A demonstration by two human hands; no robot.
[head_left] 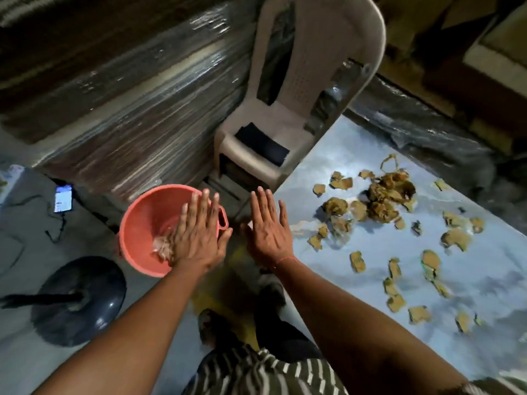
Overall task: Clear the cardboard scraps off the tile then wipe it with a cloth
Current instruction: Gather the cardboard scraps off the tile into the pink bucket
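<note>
On the blue tile (pixel 356 155) at right, cardboard scraps (pixel 390 195) lay uncleared, while the left hand (pixel 196 235) and right hand (pixel 269 229) were held spread and empty beside the basin (pixel 137 223), so gathering seemed due next.

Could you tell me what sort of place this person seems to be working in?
Probably a storeroom or tile shop floor, though that is a guess. A tall plastic-wrapped stack stands behind a plastic chair, and a large glossy tile lies flat, littered with cardboard scraps, beside a red bucket.

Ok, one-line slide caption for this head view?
Both open hands, left hand and right hand, hover by a red bucket; cardboard scraps litter the tile.
</note>
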